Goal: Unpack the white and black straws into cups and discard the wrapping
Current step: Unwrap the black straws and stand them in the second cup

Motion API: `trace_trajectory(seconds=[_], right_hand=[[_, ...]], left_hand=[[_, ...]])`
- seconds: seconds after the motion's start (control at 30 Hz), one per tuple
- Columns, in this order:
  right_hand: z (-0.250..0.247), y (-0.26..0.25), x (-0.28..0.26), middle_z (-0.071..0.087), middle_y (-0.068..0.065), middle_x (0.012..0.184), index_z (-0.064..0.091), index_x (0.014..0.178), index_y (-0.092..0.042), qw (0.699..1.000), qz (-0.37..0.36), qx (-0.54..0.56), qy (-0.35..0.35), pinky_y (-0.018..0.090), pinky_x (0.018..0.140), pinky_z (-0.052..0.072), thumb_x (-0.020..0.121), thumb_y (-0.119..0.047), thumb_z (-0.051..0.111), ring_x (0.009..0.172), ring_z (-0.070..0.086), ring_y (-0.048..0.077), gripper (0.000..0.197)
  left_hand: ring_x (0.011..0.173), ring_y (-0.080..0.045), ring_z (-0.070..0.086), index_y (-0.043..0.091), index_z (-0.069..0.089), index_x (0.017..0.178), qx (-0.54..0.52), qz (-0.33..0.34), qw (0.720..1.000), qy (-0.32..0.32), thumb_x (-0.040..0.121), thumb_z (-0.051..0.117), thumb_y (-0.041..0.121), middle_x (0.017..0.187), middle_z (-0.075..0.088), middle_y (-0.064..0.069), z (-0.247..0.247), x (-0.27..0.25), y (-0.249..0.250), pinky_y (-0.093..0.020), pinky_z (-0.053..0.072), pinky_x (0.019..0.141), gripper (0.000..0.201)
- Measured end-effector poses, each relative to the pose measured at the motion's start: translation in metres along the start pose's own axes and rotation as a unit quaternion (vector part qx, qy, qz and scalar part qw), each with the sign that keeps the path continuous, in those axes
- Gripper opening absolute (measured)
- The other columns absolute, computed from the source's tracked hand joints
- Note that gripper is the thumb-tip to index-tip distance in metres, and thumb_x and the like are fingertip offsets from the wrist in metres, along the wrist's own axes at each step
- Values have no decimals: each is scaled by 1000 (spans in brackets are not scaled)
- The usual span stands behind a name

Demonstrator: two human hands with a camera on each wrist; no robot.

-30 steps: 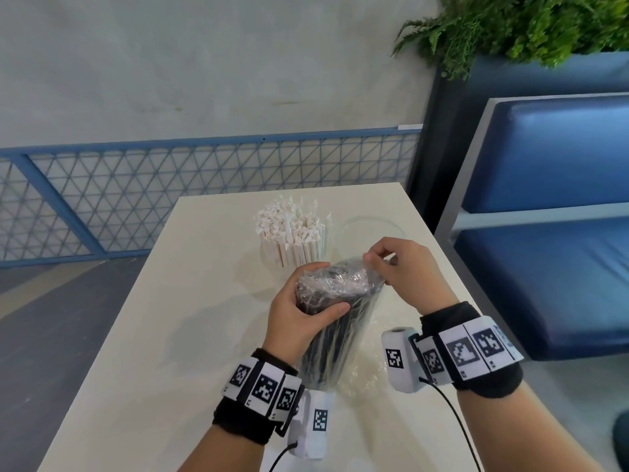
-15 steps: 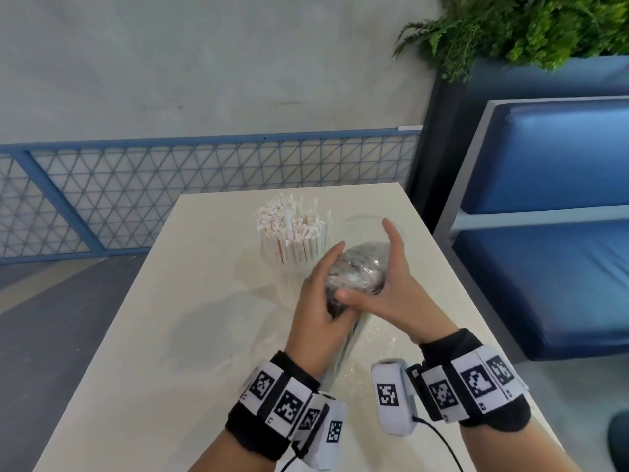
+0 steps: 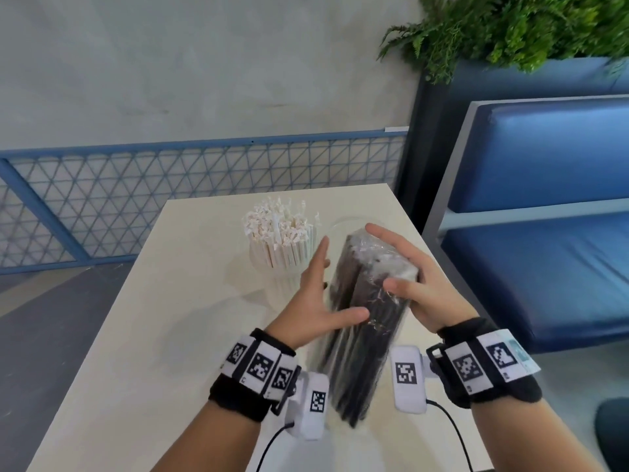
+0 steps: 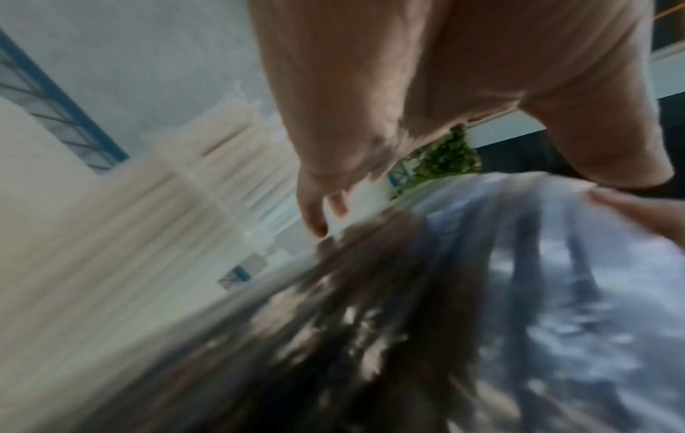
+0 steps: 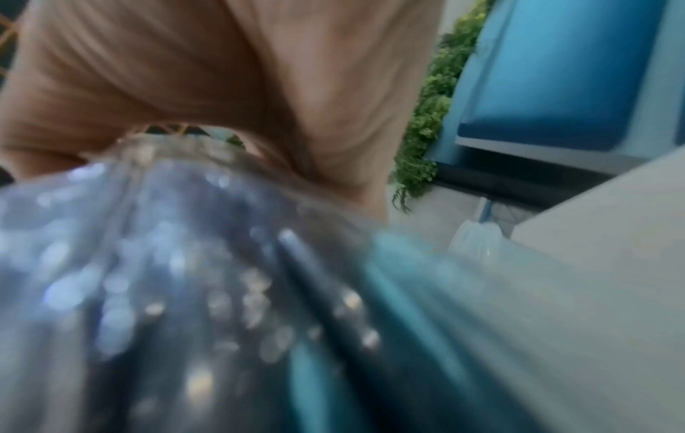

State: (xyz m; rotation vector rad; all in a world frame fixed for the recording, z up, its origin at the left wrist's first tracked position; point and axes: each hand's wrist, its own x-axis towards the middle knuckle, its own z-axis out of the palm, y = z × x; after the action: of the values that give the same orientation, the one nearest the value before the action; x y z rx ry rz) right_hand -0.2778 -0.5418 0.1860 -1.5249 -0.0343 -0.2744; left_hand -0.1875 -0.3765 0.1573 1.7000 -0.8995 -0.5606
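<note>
- On cream table (image 3: 143, 335): grey wall and blue mesh railing (image 3: 112, 195) behind, blue bench (image 3: 544, 199) right, green plant (image 3: 510, 25) above.
- Bundle of black straws (image 3: 360, 321) in shiny clear wrap, held tilted over table's right half, between both hands.
- Right hand (image 3: 425, 284) curls round bundle's top; left hand (image 3: 316, 301) spread wide, thumb touching wrap.
- Cup of white straws (image 3: 279, 240) upright, just beyond left hand; clear empty cup (image 3: 335, 228) behind bundle.
- Table's right edge close to right wrist; bare tabletop left.
</note>
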Motion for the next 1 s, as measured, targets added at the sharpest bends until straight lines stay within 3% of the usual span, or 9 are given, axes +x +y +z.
trace_trajectory(seconds=[0.1,0.2,0.27,0.4,0.57,0.67,0.8,0.93,1.0], right_hand=[[0,-1,1,49,19,138,36,140,-11,998,15,56,-37,50,106,39,62,-36,82,126,48,36,94],[1,6,3,51,13,138,40,139,-11,998,15,52,-34,43,105,42,67,-21,72,127,49,30,79],[1,10,4,55,6,135,47,133,-11,999,3,45,3,44,102,45,75,-16,63,122,53,26,60],[7,12,5,62,-2,114,57,115,-16,986,-46,-90,130,32,87,51,83,-8,64,97,60,14,34],[24,16,5,55,-7,87,56,107,-15,951,-69,-163,255,12,70,50,78,-15,72,69,54,3,33],[23,20,8,59,-4,84,57,103,-14,939,-58,-178,287,7,64,45,79,-17,71,66,54,4,28],[19,28,11,63,-1,79,60,96,-15,941,-30,-183,285,9,66,46,80,-10,69,63,56,4,19],[19,37,9,64,1,79,59,91,-20,944,-9,-169,283,14,70,47,81,-9,68,67,56,5,17],[18,39,9,65,4,81,60,90,-23,947,1,-159,280,24,76,50,82,-11,66,74,59,15,16]], left_hand=[[128,-12,47,23,30,140,-83,-31,996,-29,49,84,55,140,46,1,-11,5,-14,-40,37,109,110],[113,-15,60,26,49,118,-103,-44,994,4,48,85,35,121,62,-3,-16,5,-19,-38,47,98,79],[113,-9,60,28,48,120,-98,-38,993,46,47,84,31,120,63,3,-17,5,-22,-31,47,96,81],[115,-8,59,27,44,129,-100,-47,985,135,48,89,34,123,62,6,-12,2,-28,-40,45,102,93],[104,10,58,42,43,117,-64,-32,977,199,54,89,24,114,62,19,-3,-4,-28,-9,45,86,80],[103,14,56,48,40,114,-46,-28,978,199,55,89,30,113,60,23,-1,-7,-28,-6,43,85,79],[103,22,49,50,35,112,-47,-9,981,185,64,83,28,115,52,29,-3,-8,-25,-1,40,84,72],[112,5,52,37,39,121,-36,7,978,207,68,74,39,118,54,20,-6,-7,-22,-10,41,92,63],[107,8,53,39,41,115,-34,21,970,239,70,70,41,113,53,24,-7,-8,-19,-10,44,88,54]])
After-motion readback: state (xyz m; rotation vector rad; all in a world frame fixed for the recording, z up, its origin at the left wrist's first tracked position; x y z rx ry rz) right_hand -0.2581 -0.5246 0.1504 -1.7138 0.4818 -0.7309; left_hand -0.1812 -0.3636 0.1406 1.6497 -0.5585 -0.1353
